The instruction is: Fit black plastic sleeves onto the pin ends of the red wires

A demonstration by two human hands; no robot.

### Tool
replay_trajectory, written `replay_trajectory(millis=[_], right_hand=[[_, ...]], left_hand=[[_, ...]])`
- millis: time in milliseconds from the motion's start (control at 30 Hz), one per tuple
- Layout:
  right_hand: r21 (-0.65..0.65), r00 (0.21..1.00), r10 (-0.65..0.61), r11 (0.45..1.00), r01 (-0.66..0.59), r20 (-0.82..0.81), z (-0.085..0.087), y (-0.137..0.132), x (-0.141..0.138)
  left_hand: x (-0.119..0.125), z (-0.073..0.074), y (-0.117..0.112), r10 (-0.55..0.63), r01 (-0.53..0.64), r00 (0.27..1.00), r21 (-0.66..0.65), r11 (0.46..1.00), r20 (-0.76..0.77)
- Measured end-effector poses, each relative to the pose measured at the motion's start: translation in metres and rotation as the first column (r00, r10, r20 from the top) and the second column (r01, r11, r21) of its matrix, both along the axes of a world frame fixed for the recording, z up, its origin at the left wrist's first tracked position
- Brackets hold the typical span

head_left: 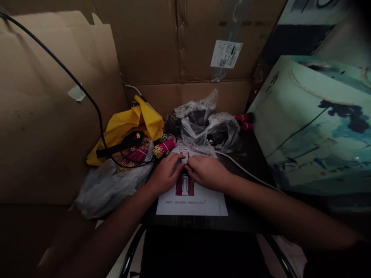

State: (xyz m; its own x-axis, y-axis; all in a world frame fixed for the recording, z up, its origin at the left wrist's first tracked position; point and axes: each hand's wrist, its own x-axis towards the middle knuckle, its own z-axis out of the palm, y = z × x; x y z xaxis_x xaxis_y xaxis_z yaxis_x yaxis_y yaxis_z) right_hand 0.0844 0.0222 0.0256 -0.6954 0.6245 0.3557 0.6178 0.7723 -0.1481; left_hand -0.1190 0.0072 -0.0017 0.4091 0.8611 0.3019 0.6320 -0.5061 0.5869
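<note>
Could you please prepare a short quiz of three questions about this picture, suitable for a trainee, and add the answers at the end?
1. True or false: the left hand and the right hand are close together over the printed white sheet.

2. Which of these stands at the far right of the picture?
A. The yellow bag
B. The patterned bag with a rope handle
C. The cardboard with the shipping label

3. Fill in: the crumpled see-through bags beyond the hands look to be made of ____.

Key: 1. True; 2. B; 3. plastic
</note>
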Motion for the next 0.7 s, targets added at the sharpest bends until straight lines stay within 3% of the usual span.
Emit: replay_trajectory(millis=[100,200,400,700], right_hand=[[0.07,0.992,0.111,0.991,-0.116,0.063,-0.025,0.006,-0.007],[0.106,0.995,0.083,0.991,-0.088,0.049,-0.037,0.016,-0.001],[0.112,0.998,0.066,0.992,-0.065,-0.01,-0.038,0.022,0.003],[0.065,0.995,0.073,0.996,-0.068,-0.074,-0.036,0.022,0.007]], left_hand=[[0.002,-0.003,-0.001,-0.047,0.05,0.995,-0.028,0.998,0.091],[0.004,-0.006,-0.002,-0.076,0.079,0.996,-0.052,0.996,0.053],[0.011,-0.004,-0.005,-0.106,0.1,0.97,-0.041,0.994,-0.218],[0.009,-0.004,-0.003,-0.111,0.105,0.972,-0.038,0.994,-0.208]])
